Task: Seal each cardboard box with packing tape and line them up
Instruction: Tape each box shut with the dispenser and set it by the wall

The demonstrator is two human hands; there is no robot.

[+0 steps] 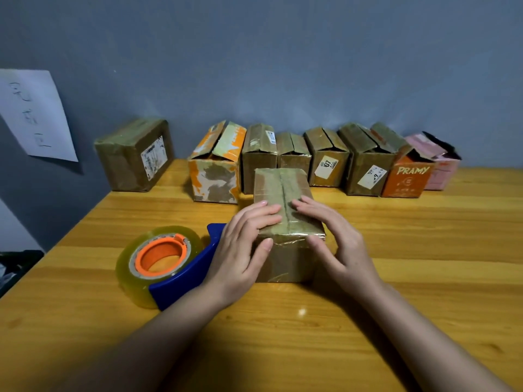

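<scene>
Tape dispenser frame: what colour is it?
Blue, holding a clear tape roll on an orange hub; tape dispenser shows best in the head view.

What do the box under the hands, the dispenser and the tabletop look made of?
Box: brown cardboard, glossy with clear tape, glinting at its front edge. Dispenser: smooth blue plastic, seemingly; orange hub, clear yellowish tape roll. Tabletop: wood or wood-look laminate, grain streaks, slight sheen.

Both forearms are bare to the frame's edge, no sleeves, left hand (240,244) and right hand (336,241) ringless.

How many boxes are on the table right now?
9. One under both hands; one apart at back left; seven in the back row, from the orange-white box to the pink one. None seems hidden.
</scene>
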